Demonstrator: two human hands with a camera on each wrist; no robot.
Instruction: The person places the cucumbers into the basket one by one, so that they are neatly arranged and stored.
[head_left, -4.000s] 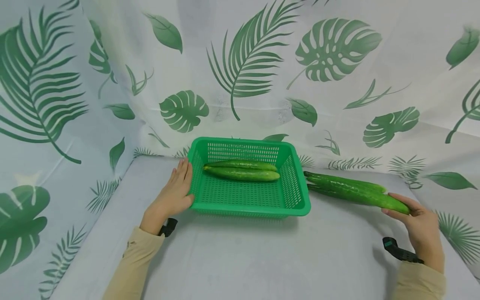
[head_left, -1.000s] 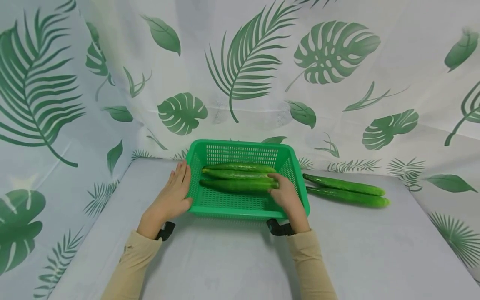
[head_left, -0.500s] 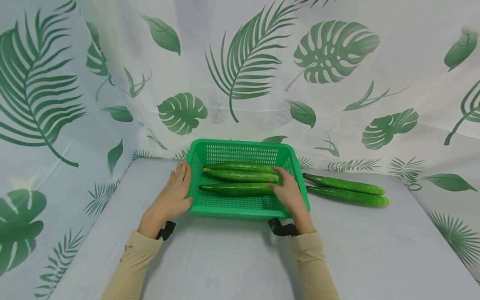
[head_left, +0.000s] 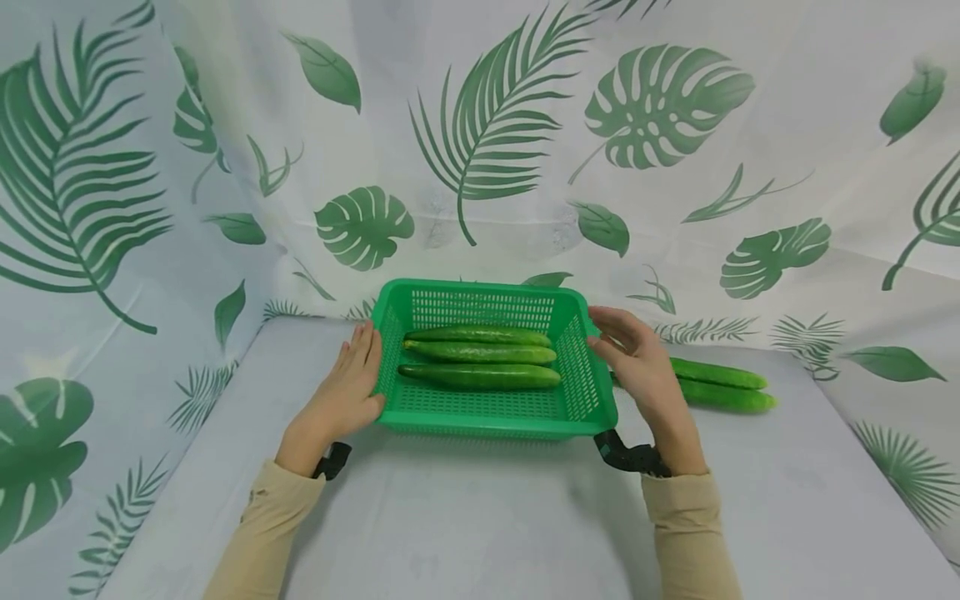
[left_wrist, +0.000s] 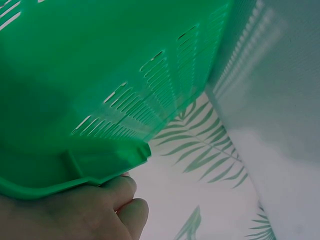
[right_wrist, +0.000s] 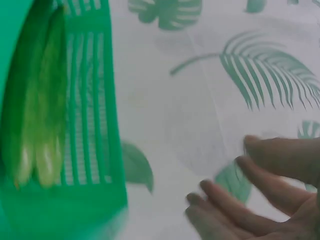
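A green plastic basket (head_left: 480, 421) with slotted walls stands mid-table in the head view. Three cucumbers (head_left: 480, 377) lie side by side in it, the nearest slightly apart from the other two. My left hand (head_left: 341, 383) rests with straight fingers against the basket's left side; in the left wrist view its fingers (left_wrist: 127, 192) are at the outside of the rim. My right hand (head_left: 641, 362) is at the basket's right rim, fingers loosely bent and holding nothing. Two more cucumbers (head_left: 727, 396) lie on the table to the right, their left parts hidden behind that hand.
A white cloth covers the table (head_left: 480, 517). Behind and at the sides hangs a white curtain (head_left: 517, 242) printed with green leaves, close behind the basket. Each wrist wears a black camera mount (head_left: 626, 454).
Four seconds ago my right hand gripped a cucumber at the right; it then laid it in the basket, let go and moved right, out over the rim. My left hand has stayed put.
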